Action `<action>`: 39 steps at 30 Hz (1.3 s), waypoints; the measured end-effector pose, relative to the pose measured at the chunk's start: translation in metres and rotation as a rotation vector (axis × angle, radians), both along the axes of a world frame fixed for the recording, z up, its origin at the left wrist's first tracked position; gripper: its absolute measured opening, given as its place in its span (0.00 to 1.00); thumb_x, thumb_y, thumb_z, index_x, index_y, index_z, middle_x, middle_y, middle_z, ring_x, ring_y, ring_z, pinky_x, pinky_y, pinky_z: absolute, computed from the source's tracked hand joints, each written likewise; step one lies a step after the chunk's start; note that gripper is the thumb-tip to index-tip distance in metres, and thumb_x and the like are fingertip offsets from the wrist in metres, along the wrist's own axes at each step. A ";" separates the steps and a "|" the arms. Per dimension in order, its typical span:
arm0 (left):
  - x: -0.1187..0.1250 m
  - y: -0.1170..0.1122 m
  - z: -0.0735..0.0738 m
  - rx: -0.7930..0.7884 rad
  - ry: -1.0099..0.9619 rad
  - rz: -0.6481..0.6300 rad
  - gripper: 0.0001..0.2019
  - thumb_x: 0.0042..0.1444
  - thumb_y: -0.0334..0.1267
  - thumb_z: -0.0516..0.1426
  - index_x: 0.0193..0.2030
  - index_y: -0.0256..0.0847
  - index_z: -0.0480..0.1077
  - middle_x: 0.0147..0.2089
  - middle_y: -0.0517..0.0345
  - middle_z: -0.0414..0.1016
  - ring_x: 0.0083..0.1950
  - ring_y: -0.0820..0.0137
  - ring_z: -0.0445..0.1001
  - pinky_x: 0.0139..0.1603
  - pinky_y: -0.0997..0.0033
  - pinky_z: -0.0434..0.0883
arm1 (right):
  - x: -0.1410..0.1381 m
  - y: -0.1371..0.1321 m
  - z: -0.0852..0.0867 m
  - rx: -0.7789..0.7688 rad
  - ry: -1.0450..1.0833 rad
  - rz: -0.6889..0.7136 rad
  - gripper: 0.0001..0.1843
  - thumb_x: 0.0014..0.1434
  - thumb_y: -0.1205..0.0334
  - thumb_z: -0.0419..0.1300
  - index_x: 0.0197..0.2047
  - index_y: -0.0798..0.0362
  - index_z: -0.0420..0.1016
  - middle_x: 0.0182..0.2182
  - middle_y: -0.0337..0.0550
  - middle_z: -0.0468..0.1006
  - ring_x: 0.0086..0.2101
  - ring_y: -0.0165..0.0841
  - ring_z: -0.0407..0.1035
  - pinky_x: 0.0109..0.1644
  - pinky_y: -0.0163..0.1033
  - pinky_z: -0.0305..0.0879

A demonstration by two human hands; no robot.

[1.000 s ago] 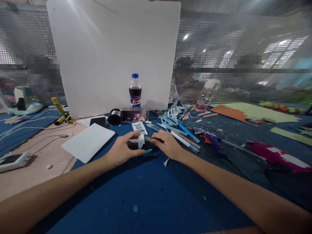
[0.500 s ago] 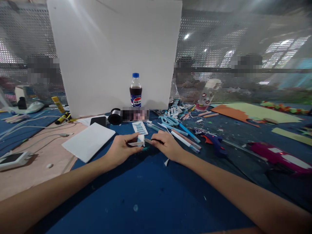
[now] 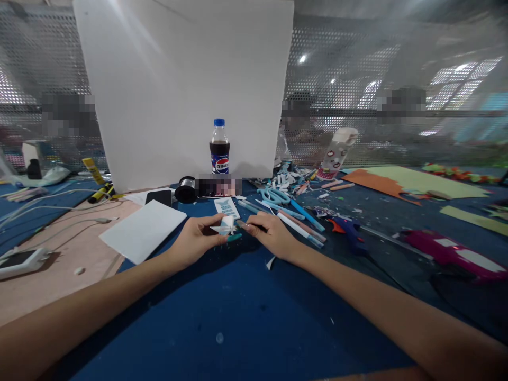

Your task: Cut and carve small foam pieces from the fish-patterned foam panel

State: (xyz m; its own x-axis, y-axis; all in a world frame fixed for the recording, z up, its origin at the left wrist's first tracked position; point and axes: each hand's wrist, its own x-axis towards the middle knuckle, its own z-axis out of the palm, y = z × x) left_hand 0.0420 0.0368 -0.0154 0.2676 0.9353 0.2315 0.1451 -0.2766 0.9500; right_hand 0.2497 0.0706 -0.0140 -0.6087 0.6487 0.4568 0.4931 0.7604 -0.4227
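Your left hand (image 3: pixel 195 242) is pinched on a small white and pale blue piece (image 3: pixel 227 223), with the thumb below and the fingers above. The piece is up over the blue table (image 3: pixel 238 323), in the middle, between your two hands. Your right hand (image 3: pixel 273 235) is just beside it, with its fingertips curled toward the piece. You can't tell from here if those fingertips are clamped on anything, because the spot is too small and dark.

Just past the piece lies a white card with blue print (image 3: pixel 227 208). Behind that, a phone (image 3: pixel 218 187) leans near a cola bottle (image 3: pixel 220 157) with a blue cap, and a black spool (image 3: pixel 184 190) sits to the left of the phone. A blank white sheet (image 3: pixel 143 232) lies to the left of your left hand. Past your right hand are light blue scissors (image 3: pixel 275 196) and some markers (image 3: pixel 300 228). A little white scrap (image 3: pixel 270 263) lies near your right wrist. Farther right is a blue glue gun (image 3: pixel 349 233).
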 end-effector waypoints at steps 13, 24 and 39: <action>-0.002 -0.003 0.001 0.064 0.055 -0.034 0.18 0.45 0.38 0.62 0.45 0.38 0.73 0.40 0.54 0.77 0.38 0.65 0.73 0.40 0.65 0.71 | -0.001 -0.001 -0.002 0.003 -0.008 0.012 0.23 0.64 0.50 0.43 0.24 0.54 0.63 0.19 0.37 0.62 0.25 0.29 0.56 0.30 0.34 0.48; -0.003 -0.001 -0.003 0.125 0.080 0.054 0.21 0.44 0.39 0.63 0.47 0.39 0.72 0.40 0.54 0.77 0.36 0.66 0.72 0.38 0.66 0.70 | -0.002 -0.003 0.001 -0.058 0.045 0.002 0.22 0.64 0.52 0.43 0.21 0.54 0.58 0.18 0.36 0.58 0.25 0.29 0.55 0.30 0.35 0.49; 0.000 -0.003 0.000 0.032 0.047 0.015 0.16 0.44 0.39 0.61 0.41 0.37 0.73 0.38 0.54 0.76 0.38 0.64 0.71 0.37 0.66 0.68 | -0.002 -0.001 0.001 -0.084 0.051 0.016 0.23 0.63 0.50 0.43 0.21 0.54 0.57 0.17 0.36 0.58 0.24 0.29 0.55 0.30 0.35 0.49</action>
